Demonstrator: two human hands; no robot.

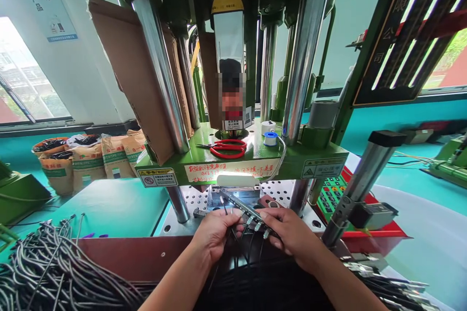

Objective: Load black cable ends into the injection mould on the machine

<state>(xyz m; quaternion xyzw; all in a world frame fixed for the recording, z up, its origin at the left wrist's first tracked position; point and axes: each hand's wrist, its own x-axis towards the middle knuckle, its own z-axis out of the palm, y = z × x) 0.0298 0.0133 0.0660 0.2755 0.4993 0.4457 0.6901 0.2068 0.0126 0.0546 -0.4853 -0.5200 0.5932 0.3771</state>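
My right hand (292, 235) is closed round the near end of a narrow metal bar (241, 205), which slants up and away to the left. Several silvery cable ends sit along this bar, with thin black cables hanging below. My left hand (215, 233) pinches a thin black cable (224, 204) beside the bar, its tip pointing up. Some of its fingers are hidden behind the bar and cables. Both hands are in front of the green press (288, 160), just below its lit white lamp (237, 181).
Red-handled pliers (228, 148) and a blue-and-white spool (270, 139) rest on the press plate. Bundled black cables (54, 267) lie at left, more cable ends (390, 284) at right. A button panel (333, 197) and a post (361, 180) stand to the right.
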